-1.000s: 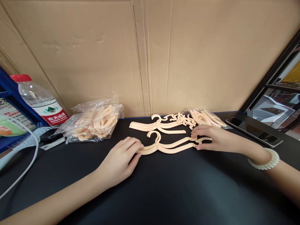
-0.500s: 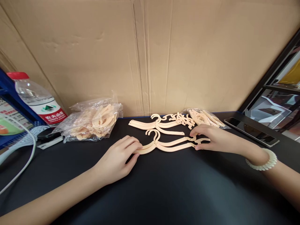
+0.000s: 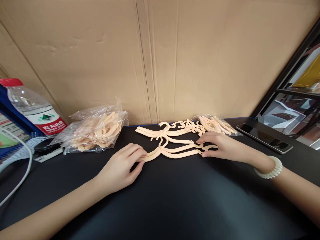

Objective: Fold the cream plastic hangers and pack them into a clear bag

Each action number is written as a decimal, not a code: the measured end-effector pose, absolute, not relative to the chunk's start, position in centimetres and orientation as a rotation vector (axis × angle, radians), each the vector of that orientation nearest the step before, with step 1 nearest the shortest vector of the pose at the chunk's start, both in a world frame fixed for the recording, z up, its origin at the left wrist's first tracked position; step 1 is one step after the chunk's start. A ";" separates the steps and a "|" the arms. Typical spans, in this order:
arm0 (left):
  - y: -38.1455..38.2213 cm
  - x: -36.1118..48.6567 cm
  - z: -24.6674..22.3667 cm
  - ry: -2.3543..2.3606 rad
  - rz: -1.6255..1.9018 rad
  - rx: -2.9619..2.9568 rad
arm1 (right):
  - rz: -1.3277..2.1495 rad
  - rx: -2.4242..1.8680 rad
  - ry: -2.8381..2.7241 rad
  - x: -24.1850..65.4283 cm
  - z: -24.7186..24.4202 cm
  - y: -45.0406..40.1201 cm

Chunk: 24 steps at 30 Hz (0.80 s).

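Two peach-coloured folding clothes hangers lie one behind the other on the black table. At the left arm of the front clothes hanger (image 3: 180, 154), my left hand (image 3: 122, 168) closes its thumb and fingers on the tip. My right hand (image 3: 221, 146) has thumb and forefinger on the two spread right arm ends, where small hook-shaped pieces stick out; part of these is covered by my fingers. The back hanger (image 3: 150, 132) lies untouched, its right arms also apart. Beside it is a pile of small S-shaped hooks (image 3: 191, 126).
A clear bag of peach parts (image 3: 97, 130) stands at left, another bag (image 3: 216, 125) at back right. A phone (image 3: 265, 138) lies at right. A water bottle (image 3: 37, 108) and a white cable (image 3: 30, 163) are at far left. Cardboard (image 3: 100, 60) rises behind the table.
The whole view has shifted slightly, so everything appears further left. Both hands keep their places on the front hanger, with little visible difference in it.
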<state>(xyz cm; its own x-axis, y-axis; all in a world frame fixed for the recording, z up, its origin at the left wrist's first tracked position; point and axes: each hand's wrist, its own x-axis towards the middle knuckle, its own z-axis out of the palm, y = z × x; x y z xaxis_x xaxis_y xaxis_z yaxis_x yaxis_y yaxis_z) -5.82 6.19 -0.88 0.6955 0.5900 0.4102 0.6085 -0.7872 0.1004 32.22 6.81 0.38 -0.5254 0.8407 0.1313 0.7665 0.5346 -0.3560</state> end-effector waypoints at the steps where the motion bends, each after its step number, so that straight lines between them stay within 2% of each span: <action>1: 6.2 -5.8 -0.9 -1.008 -0.668 -2.850 | 0.367 -1.341 -2.480 32.2 0.3 6.9; 18: 6.4 -6.0 -1.1 -1.037 -0.690 -2.796 | 0.351 -1.350 -2.481 32.5 0.0 7.0; 24: 6.5 -6.2 -0.8 -1.040 -0.974 -2.734 | 0.212 -1.252 -2.364 32.4 -0.1 7.0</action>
<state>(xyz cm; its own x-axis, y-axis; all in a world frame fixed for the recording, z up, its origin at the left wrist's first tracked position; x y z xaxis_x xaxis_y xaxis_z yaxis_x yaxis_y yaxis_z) -6.16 6.52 -0.79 0.5730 0.5795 0.5796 0.6165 -0.7707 0.1610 32.38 7.02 -0.05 -0.4840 0.8147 0.3193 0.7448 0.5751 -0.3385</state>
